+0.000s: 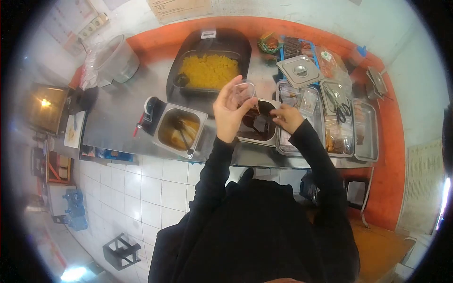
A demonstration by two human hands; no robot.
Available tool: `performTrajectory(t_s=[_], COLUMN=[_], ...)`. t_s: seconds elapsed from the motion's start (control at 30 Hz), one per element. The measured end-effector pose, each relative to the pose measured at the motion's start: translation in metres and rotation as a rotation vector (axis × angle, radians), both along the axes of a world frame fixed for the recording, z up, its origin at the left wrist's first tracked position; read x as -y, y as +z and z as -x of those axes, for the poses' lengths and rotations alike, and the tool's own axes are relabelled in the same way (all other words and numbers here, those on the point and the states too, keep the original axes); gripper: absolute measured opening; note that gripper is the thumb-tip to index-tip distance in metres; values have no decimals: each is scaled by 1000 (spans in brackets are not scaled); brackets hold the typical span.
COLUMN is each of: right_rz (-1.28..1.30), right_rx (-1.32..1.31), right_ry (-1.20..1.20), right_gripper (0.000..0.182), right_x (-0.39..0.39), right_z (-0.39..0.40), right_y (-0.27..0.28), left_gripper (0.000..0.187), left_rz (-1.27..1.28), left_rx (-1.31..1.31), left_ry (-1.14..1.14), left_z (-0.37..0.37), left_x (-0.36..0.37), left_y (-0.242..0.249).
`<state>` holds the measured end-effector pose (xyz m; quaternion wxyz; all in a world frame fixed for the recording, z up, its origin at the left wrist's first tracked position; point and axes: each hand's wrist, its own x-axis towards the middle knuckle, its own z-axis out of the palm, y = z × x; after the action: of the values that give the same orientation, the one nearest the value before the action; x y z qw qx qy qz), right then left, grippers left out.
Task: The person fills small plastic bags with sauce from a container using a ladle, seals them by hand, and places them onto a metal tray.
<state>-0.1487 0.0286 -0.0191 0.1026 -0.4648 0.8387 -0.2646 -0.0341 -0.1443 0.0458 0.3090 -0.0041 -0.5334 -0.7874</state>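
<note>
Raised over the counter, my left hand [227,115] grips a small clear plastic cup [244,90] between thumb and fingers. Below it sits a steel pan [272,142] of dark brown sauce [252,123]. My right hand [289,119] is at the pan's right side, its fingers pinched together over the sauce; I cannot tell what they hold. To the left, another steel pan [159,134] contains yellowish-brown sauce, with a dark-handled ladle [184,137] leaning in it.
Behind my left hand stands a black tray [177,59] of yellow rice [210,70]. At right are steel trays [373,139] with packets, black scissors [340,111] and a steel lid [300,70]. A white bucket [118,61] stands at the back left; a dark stool [121,251] is on the floor.
</note>
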Motion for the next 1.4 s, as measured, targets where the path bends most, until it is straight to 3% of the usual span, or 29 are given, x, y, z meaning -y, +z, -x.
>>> performTrajectory(t_s=[0.07, 0.1, 0.17, 0.27, 0.3, 0.4, 0.5, 0.53, 0.6, 0.67, 0.93, 1.03, 1.2, 1.23, 1.33, 1.4], right_rz=[507, 510, 821, 972, 975, 1021, 1067, 1094, 1062, 1157, 1152, 1084, 970, 939, 788, 817], right_rx=[-125, -122, -79, -172, -23, 28, 190, 310, 332, 480, 537, 514, 452, 431, 269, 240], right_ry=[-22, -25, -113, -237, -344, -403, -328, -269, -249, -176, -224, -208, -137, -159, -211, -278], right_gripper=[15, 15, 21, 25, 22, 17, 10, 10, 8, 6, 7, 8, 9, 9, 9, 8], right_x=[9, 13, 18, 25, 20, 3, -19, -26, -37, -45, -75, -88, -117, -124, -152, -167], right_z=[-18, -31, -59, -72, -78, -77, -73, -71, -71, -74, -83, -84, -83, -84, -85, -91], right_y=[32, 51, 80, 77, 80, 82, 86, 86, 83, 83, 87, 90, 91, 90, 84, 74], left_gripper=[53, 54, 54, 55, 55, 46, 10, 10, 8, 7, 6, 8, 11, 8, 6, 5], left_rz=[-30, -56, -79, -111, -138, -229, 86, 86, 625, 613, 572, 451, 526, 697, 788, 770], left_rx=[-1, 10, 27, 30, 10, -1, 123, 122, 26, 35, 27, 102, 108, 49, 78, 92], left_ry=[-16, -15, -22, -43, -68, -72, 104, 100, 267, 276, 238, 54, -85, -33, -158, -190], left_z=[-3, -6, -8, -10, -12, -15, -21, -20, -19, -22, -24, -26, -26, -22, -18, -16], left_x=[-12, -19, -36, -60, -66, -72, -70, -69, -65, -74, -108, -120, -142, -145, -160, -179], left_y=[5, 10, 12, 10, 10, 16, 22, 22, 22, 29, 26, 28, 30, 28, 27, 20])
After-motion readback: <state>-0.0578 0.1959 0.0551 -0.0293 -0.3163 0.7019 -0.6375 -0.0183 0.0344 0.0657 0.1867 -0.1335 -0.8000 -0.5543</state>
